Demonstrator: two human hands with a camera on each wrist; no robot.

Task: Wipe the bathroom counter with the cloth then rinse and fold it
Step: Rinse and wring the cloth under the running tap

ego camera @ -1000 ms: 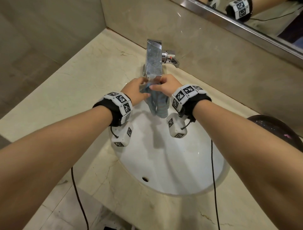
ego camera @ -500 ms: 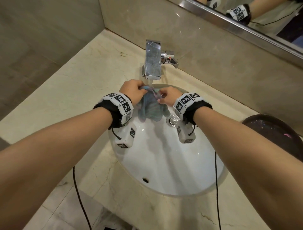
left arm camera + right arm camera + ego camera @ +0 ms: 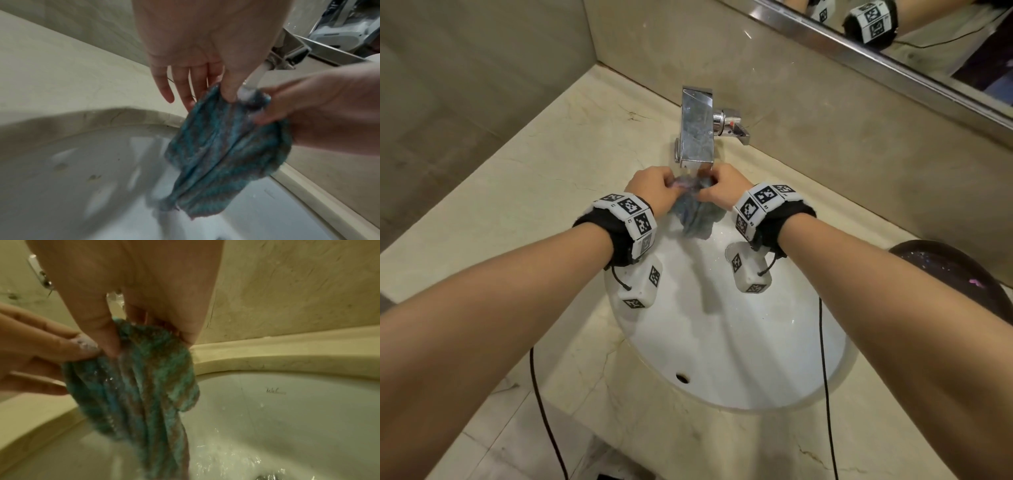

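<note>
A wet blue-green cloth hangs bunched under the chrome tap, over the far side of the white basin. My left hand pinches its top edge between thumb and fingers. My right hand grips the same top edge from the right. A stream of water falls onto the cloth between the two hands. The cloth drips into the basin.
The beige marble counter surrounds the basin, with a wall at left and a backsplash behind. A dark round object sits at the right edge. A mirror runs along the top. The overflow hole is at the basin's near side.
Both hands dropped with the cloth into the basin half a second ago, then rose back up under the tap spout. The cloth stays bunched between them.
</note>
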